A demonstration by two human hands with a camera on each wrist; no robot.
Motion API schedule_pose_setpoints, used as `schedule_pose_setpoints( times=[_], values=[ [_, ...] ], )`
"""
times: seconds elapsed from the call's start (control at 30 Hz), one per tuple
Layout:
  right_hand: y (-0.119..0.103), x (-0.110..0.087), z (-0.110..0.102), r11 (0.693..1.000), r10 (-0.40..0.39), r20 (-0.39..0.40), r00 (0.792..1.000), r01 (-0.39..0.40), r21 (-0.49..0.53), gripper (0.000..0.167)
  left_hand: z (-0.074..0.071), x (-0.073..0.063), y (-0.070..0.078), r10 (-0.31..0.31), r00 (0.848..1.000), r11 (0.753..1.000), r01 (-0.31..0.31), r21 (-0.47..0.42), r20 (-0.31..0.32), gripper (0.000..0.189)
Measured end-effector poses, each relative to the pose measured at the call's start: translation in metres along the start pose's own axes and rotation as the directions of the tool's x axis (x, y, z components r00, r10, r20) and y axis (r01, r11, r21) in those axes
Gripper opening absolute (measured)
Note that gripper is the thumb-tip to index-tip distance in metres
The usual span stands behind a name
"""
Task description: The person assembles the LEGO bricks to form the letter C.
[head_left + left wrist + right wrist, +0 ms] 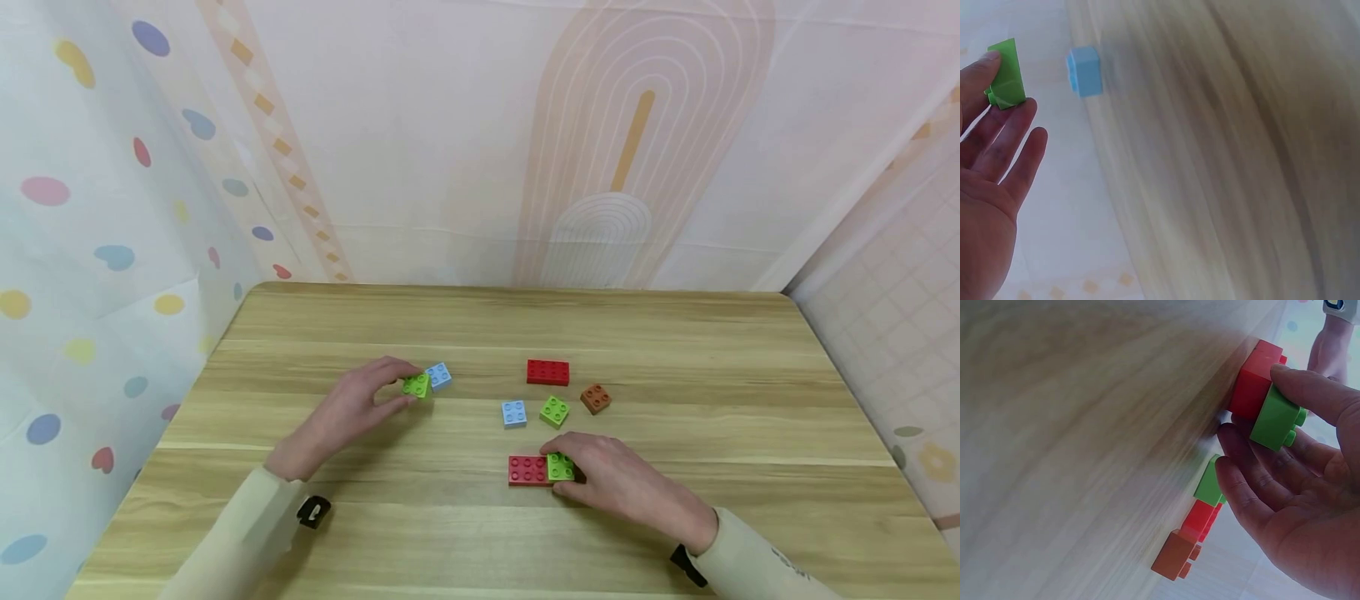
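Observation:
My left hand (365, 396) pinches a lime green four-stud brick (416, 386) between thumb and fingertips. In the left wrist view this green brick (1009, 75) is up off the wooden table, with a light blue brick (1087, 71) standing apart from it. My right hand (615, 482) grips another green four-stud brick (560, 467) at the right end of a long red brick (527, 471). The right wrist view has the thumb on one side of that green brick (1274, 419) and fingers on the other, against the red brick's (1255, 381) end.
Beyond the right hand lie a light blue brick (513, 413), a green brick (554, 412), a brown brick (596, 398) and a second long red brick (547, 372). The wooden table (420, 542) ends at a patterned cloth (435, 167) behind.

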State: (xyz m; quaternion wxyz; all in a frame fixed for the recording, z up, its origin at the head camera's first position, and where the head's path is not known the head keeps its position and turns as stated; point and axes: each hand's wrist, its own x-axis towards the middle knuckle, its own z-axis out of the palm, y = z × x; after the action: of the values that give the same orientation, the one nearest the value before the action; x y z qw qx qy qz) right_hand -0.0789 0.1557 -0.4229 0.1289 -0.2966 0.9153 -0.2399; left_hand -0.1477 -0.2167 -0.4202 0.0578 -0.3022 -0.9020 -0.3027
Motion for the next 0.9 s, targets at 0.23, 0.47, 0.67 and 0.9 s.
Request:
schedule_pose_setpoints(
  times=[0.23,0.47,0.67,0.9],
  values=[
    [0.0,0.0,0.0,1.0,-0.001,-0.001,1.0,0.001,0.001,0.039,0.005,-0.001,0.012,0.086,0.995,0.996,-0.088,-0.032,-0.052,0.042],
    [0.0,0.0,0.001,1.0,-0.004,-0.006,1.0,0.004,-0.002,0.04,0.012,-0.002,0.025,0.129,0.989,0.991,-0.131,-0.019,-0.073,0.043],
    [0.001,0.0,0.001,1.0,-0.003,-0.006,1.0,0.002,-0.004,0.04,0.019,-0.001,0.037,0.171,0.983,0.985,-0.173,-0.02,-0.07,0.042],
    [0.0,0.0,0.001,1.0,-0.006,-0.008,1.0,0.006,-0.007,0.04,0.027,0.0,0.05,0.203,0.978,0.977,-0.206,-0.056,-0.058,0.037]
  ],
)
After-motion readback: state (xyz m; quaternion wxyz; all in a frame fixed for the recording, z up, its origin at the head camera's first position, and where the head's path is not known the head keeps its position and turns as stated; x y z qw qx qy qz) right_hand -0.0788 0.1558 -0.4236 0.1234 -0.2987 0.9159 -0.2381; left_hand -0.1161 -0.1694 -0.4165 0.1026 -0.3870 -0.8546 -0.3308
